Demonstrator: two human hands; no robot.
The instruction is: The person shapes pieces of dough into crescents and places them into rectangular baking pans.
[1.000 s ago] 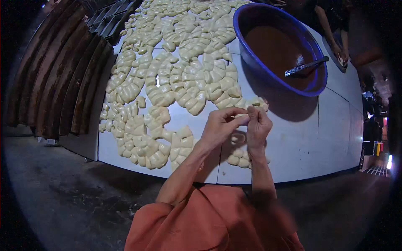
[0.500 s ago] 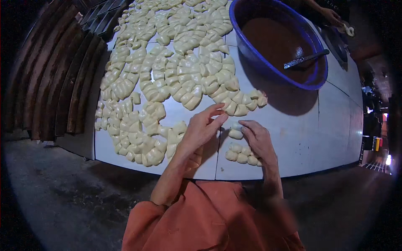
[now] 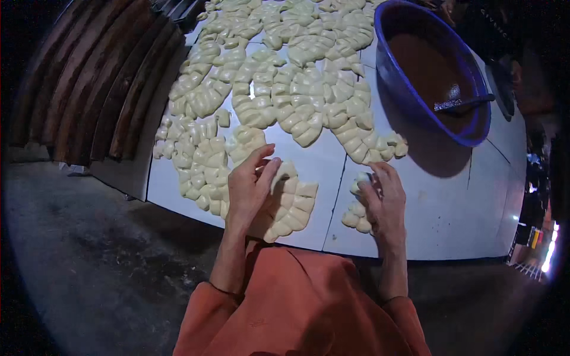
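Note:
My left hand [image 3: 249,187] is raised over the near part of the table with its thumb and fingers apart, holding nothing. Beside and partly under it lies a flat, fan-shaped cluster of pale dough pieces [image 3: 295,204]. My right hand [image 3: 386,199] curls its thumb and forefinger round a small dough piece [image 3: 360,180]; its other fingers are partly hidden. Just below that, a few more small dough pieces [image 3: 356,218] sit partly covered by the hand. The tip of a long curved row of dough [image 3: 362,144] lies right at my right fingertips.
Joined rows of glossy dough [image 3: 309,89] spread over the white table [image 3: 427,219]. A blue basin [image 3: 389,74] of brown liquid, with a dark-handled utensil [image 3: 466,103] in it, stands at the back right. Dark curved slats [image 3: 101,83] lean at the left.
My hands have moved apart, the left one leftward and the right one a little rightward. The view has shifted, and the near fan-shaped dough cluster is now more exposed.

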